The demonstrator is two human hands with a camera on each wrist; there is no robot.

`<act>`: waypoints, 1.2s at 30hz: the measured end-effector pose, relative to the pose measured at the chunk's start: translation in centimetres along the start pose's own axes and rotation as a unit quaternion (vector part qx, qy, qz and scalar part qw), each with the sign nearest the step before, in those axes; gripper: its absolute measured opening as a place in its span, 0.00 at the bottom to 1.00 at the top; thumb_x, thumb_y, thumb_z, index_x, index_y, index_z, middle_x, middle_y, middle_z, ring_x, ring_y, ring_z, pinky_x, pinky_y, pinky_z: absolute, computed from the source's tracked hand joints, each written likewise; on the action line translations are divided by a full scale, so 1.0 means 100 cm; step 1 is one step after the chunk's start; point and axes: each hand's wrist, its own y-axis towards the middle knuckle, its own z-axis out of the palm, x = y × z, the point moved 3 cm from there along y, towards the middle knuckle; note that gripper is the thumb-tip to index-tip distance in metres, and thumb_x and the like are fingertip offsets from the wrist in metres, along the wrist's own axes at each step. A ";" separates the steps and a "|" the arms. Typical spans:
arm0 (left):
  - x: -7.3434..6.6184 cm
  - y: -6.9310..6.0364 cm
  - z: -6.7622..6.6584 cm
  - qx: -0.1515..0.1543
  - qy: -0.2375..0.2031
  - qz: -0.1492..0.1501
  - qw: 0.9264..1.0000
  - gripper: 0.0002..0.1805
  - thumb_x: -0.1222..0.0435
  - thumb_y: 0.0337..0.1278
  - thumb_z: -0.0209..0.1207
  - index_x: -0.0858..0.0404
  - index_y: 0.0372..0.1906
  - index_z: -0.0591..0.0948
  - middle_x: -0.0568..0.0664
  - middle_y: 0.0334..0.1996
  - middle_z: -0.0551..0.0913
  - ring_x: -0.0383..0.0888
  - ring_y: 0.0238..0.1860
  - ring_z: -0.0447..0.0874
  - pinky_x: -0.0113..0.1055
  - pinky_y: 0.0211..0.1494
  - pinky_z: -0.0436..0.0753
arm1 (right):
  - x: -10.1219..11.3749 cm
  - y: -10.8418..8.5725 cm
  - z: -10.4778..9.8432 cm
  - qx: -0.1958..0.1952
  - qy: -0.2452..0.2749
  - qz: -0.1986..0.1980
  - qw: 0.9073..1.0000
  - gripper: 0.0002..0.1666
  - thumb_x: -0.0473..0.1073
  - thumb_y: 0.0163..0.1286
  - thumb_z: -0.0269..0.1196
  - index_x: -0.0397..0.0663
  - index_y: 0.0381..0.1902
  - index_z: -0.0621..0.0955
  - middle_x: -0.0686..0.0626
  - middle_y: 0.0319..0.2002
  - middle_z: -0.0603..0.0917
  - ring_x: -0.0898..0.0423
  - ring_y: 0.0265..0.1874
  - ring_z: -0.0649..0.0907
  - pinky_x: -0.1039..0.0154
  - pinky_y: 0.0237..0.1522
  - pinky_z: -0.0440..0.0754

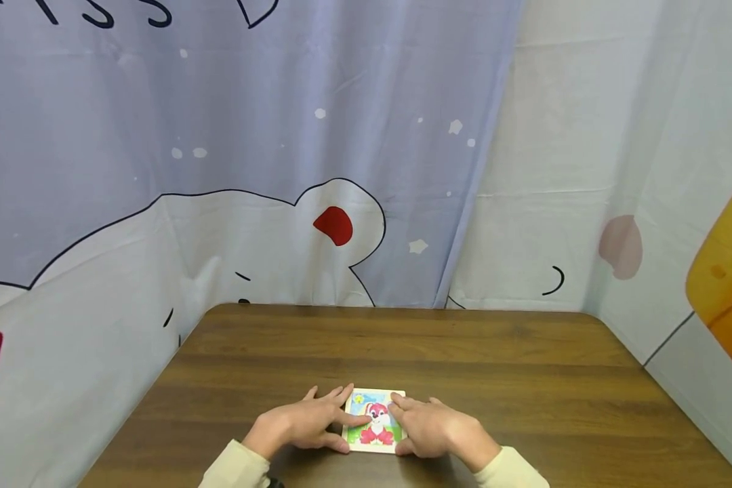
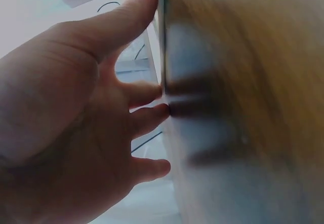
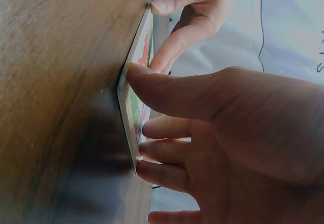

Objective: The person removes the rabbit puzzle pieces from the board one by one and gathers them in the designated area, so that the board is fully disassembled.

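A small square picture board lies flat on the table, printed with a pink and white cartoon animal on a green and blue ground. My left hand rests at its left side, index finger laid across the picture and thumb by the lower left corner. On the opposite side, my right hand touches the right edge, fingertips on the upper right part and thumb near the lower right corner. From the right wrist view, the thin pale edge of the board shows beside the right thumb. Fingers of both hands look extended.
The brown wood-grain table stretches out beyond and to both sides of the board. A printed curtain with cartoon shapes hangs behind the table and along its sides.
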 end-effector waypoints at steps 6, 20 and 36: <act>0.000 -0.001 0.000 -0.010 0.021 -0.006 1.000 0.35 0.42 0.58 0.61 0.36 0.72 0.70 0.59 0.79 0.51 0.56 0.77 0.52 0.71 0.69 0.51 | 0.000 0.001 0.000 0.001 0.003 -0.005 1.000 0.43 0.59 0.68 0.65 0.43 0.73 0.69 0.43 0.75 0.65 0.49 0.72 0.67 0.38 0.65 0.68; -0.001 -0.001 -0.004 -0.017 0.030 -0.016 0.999 0.35 0.42 0.56 0.63 0.34 0.71 0.70 0.57 0.79 0.53 0.54 0.77 0.52 0.72 0.69 0.47 | 0.009 0.037 -0.020 -0.054 0.022 -0.123 0.991 0.21 0.49 0.66 0.70 0.47 0.53 0.82 0.55 0.50 0.84 0.60 0.47 0.80 0.61 0.53 0.78; -0.001 -0.001 -0.002 -0.015 0.019 -0.013 1.000 0.34 0.43 0.56 0.63 0.37 0.70 0.73 0.59 0.78 0.53 0.56 0.77 0.51 0.74 0.67 0.46 | 0.007 0.059 -0.014 -0.101 0.149 -0.162 0.970 0.21 0.35 0.70 0.63 0.34 0.60 0.81 0.48 0.50 0.86 0.67 0.31 0.78 0.72 0.37 0.77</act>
